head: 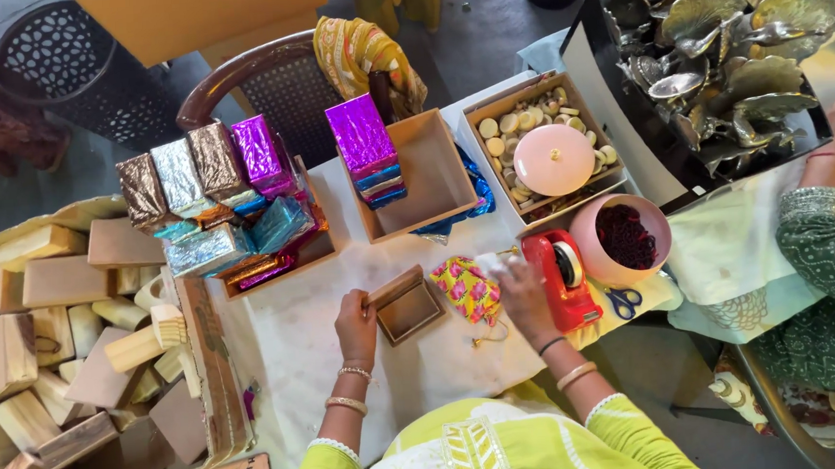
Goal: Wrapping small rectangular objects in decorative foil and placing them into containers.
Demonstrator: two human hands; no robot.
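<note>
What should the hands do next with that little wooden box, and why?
Probably put the pink pouch into the small wooden box. The left hand holds its lid open, the box looks empty, and the right hand rests beside the pouch.

Right hand's (522, 291) fingers blur around something white

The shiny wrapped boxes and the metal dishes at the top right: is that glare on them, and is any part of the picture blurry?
Head view: soft, even light with faint shadows; bright glints on the foil-wrapped boxes and the metal leaf-shaped dishes. The right hand looks slightly smeared beside the red tape dispenser, while the left hand on the small wooden box is sharp. Edges bend a little, as with a wide lens.
</note>
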